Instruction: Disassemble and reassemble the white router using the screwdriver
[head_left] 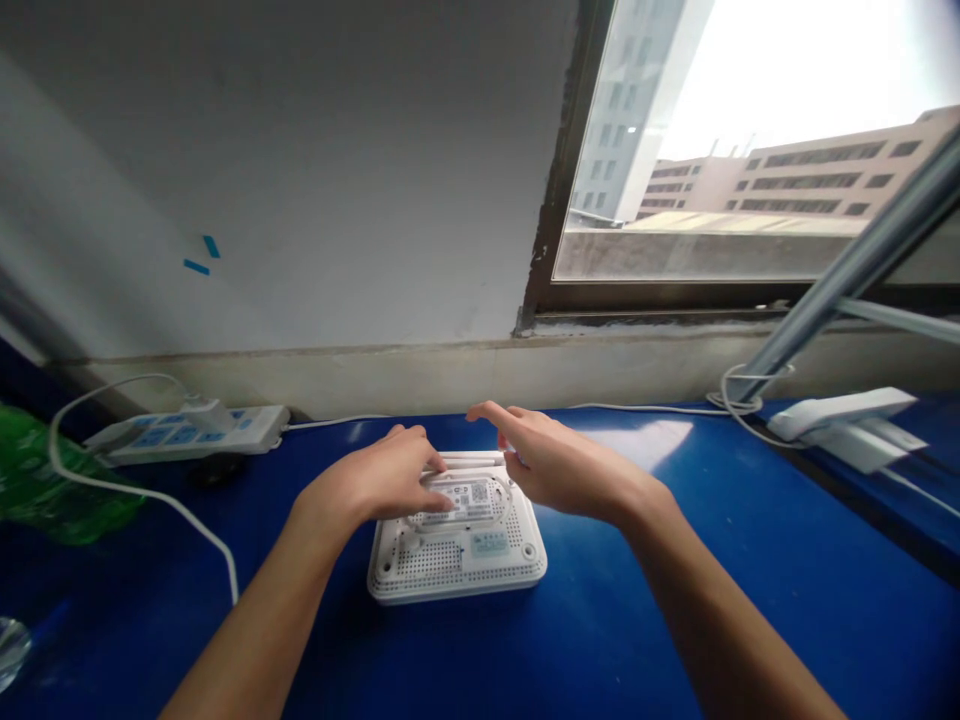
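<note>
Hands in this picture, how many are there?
2. The left hand lies on top of the upturned white router. The right hand is at the router's far right corner; I cannot tell whether it touches. No other hands show.

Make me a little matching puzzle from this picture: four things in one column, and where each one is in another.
Things: 1 left hand; 2 white router; 3 power strip; 4 green plastic bag.
Places: A at the left edge of the view; B underside up on the blue table; C resting on the white router; D near the foot of the wall.
Pairs: 1-C, 2-B, 3-D, 4-A.
</note>
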